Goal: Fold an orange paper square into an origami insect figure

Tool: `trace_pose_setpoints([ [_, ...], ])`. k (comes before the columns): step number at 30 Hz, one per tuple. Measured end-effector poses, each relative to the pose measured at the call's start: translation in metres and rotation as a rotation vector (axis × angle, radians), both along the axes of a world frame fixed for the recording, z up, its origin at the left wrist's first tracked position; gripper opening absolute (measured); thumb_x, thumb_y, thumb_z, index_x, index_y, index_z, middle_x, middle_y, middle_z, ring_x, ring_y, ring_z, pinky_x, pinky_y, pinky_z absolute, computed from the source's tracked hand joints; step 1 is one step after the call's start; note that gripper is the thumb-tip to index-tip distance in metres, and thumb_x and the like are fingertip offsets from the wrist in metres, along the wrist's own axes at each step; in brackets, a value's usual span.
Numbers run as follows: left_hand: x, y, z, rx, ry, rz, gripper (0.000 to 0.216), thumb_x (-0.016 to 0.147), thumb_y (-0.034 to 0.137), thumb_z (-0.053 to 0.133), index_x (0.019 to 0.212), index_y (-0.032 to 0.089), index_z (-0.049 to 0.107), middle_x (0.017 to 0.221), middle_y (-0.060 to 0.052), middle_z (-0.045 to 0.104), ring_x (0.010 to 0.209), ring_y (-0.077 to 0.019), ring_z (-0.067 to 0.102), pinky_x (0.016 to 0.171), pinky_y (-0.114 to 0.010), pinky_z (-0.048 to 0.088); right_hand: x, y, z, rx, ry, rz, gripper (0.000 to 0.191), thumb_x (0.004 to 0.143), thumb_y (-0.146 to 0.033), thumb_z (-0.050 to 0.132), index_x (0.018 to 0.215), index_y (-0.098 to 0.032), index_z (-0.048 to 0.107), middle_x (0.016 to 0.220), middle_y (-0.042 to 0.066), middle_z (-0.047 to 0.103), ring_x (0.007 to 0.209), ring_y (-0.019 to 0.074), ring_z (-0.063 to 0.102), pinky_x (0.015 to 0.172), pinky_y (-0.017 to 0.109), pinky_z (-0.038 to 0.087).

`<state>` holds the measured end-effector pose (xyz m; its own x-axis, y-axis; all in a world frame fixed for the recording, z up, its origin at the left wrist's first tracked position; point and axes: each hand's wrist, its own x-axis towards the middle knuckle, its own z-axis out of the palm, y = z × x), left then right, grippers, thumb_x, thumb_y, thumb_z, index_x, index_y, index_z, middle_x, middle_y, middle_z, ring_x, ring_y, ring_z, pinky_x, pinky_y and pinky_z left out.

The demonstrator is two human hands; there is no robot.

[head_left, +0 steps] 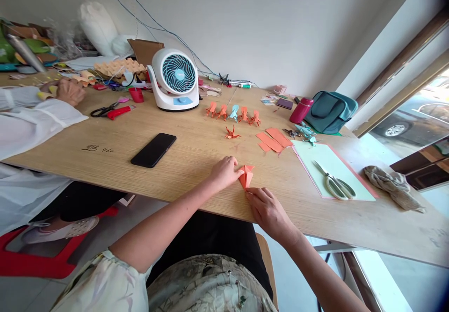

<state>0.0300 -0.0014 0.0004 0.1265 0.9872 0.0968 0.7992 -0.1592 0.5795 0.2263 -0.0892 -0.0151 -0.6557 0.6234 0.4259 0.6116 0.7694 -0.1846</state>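
Note:
A piece of folded orange paper [247, 176] lies on the wooden table close to its front edge, with pleats that narrow to a point toward me. My left hand [227, 170] pinches its upper left side between thumb and fingers. At the lower tip, the fingers of my right hand [266, 209] are closed on the paper. Beyond my hands sits a finished-looking orange origami figure [231, 133] with thin legs. Behind it stands a row of several similar figures, mostly orange, with a light blue one [234, 112] in the middle.
Orange paper strips [273, 139] lie right of centre. Scissors [336, 181] rest on pale green sheets [315, 155], beside a grey cloth [393, 185]. A black phone [153, 150] lies left; a white fan [175, 78] stands behind. A co-worker's hand [70, 91] is at far left.

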Motion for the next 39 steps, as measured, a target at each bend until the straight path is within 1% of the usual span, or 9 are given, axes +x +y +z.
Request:
trace_pose_setpoints([
  [6,0.01,0.008,-0.003,-0.06,-0.091,-0.049,0.02,0.069,0.027,0.083,0.07,0.019,0.064,0.087,-0.006,0.07,0.088,-0.0232,0.068,0.078,-0.03,0.05,-0.001,-0.002,0.001,-0.012,-0.001,-0.004,0.026,0.096,-0.004,0.046,0.112,-0.016,0.062,0.113,0.014,0.065,0.089,0.0253,0.057,0.08,0.043,0.056],
  [16,0.003,0.02,-0.007,-0.101,-0.459,-0.112,0.015,0.082,0.029,0.07,0.086,0.016,0.063,0.075,0.0,0.071,0.07,-0.0144,0.067,0.063,-0.022,0.048,-0.001,0.0,0.001,0.003,0.013,0.006,0.03,0.096,-0.005,0.046,0.119,-0.017,0.061,0.112,0.013,0.064,0.089,0.0246,0.056,0.08,0.041,0.056],
  [19,0.006,0.018,-0.01,-0.097,-0.499,-0.109,0.016,0.082,0.031,0.071,0.086,0.017,0.065,0.074,-0.001,0.071,0.069,-0.0152,0.066,0.063,-0.024,0.048,-0.001,0.0,0.001,0.009,0.004,0.01,0.031,0.096,-0.005,0.046,0.121,-0.017,0.061,0.114,0.013,0.064,0.09,0.0247,0.056,0.08,0.041,0.056],
  [23,0.016,0.016,-0.011,-0.113,-0.52,-0.134,0.015,0.076,0.024,0.078,0.072,0.017,0.065,0.069,0.0,0.067,0.068,-0.0152,0.062,0.068,-0.026,0.049,0.0,-0.001,0.002,0.008,-0.004,0.012,0.03,0.097,-0.006,0.045,0.12,-0.015,0.062,0.115,0.015,0.065,0.091,0.0245,0.056,0.08,0.041,0.056],
  [26,0.018,0.02,-0.01,-0.139,-0.578,-0.138,0.017,0.084,0.024,0.075,0.075,0.015,0.064,0.074,0.001,0.066,0.072,-0.0144,0.062,0.074,-0.03,0.052,0.0,-0.003,0.003,-0.012,0.0,0.033,0.029,0.098,-0.008,0.046,0.12,-0.016,0.063,0.118,0.014,0.067,0.094,0.0247,0.058,0.082,0.041,0.055],
  [29,0.013,0.027,-0.007,-0.178,-0.689,-0.128,0.017,0.091,0.028,0.07,0.084,0.013,0.064,0.081,0.0,0.065,0.075,-0.0135,0.063,0.074,-0.03,0.053,0.002,-0.001,0.006,-0.152,0.112,0.032,0.026,0.098,-0.015,0.047,0.114,-0.022,0.068,0.119,0.011,0.069,0.099,0.0251,0.062,0.088,0.043,0.053],
  [33,0.002,0.037,0.0,-0.257,-0.859,-0.113,0.017,0.085,0.029,0.072,0.086,0.014,0.064,0.079,-0.001,0.068,0.071,-0.0105,0.062,0.063,-0.021,0.044,0.004,0.026,0.013,-0.466,0.536,-0.211,0.019,0.096,-0.033,0.055,0.102,-0.023,0.07,0.103,0.008,0.071,0.093,0.0229,0.066,0.084,0.038,0.053],
  [36,-0.002,0.042,0.003,-0.312,-0.953,-0.113,0.023,0.08,0.034,0.075,0.085,0.016,0.064,0.079,-0.001,0.069,0.068,-0.0093,0.061,0.057,-0.018,0.038,0.002,0.061,0.019,-0.554,0.665,-0.269,0.029,0.094,-0.047,0.059,0.107,-0.021,0.063,0.097,0.007,0.071,0.082,0.0197,0.067,0.075,0.035,0.055],
  [39,-0.003,0.045,0.002,-0.343,-1.027,-0.118,0.025,0.076,0.034,0.078,0.085,0.016,0.063,0.079,0.0,0.068,0.067,-0.0082,0.06,0.058,-0.018,0.038,-0.005,0.091,0.024,-0.687,0.755,-0.225,0.041,0.091,-0.057,0.059,0.109,-0.02,0.061,0.094,0.006,0.071,0.077,0.0174,0.068,0.071,0.033,0.056],
])
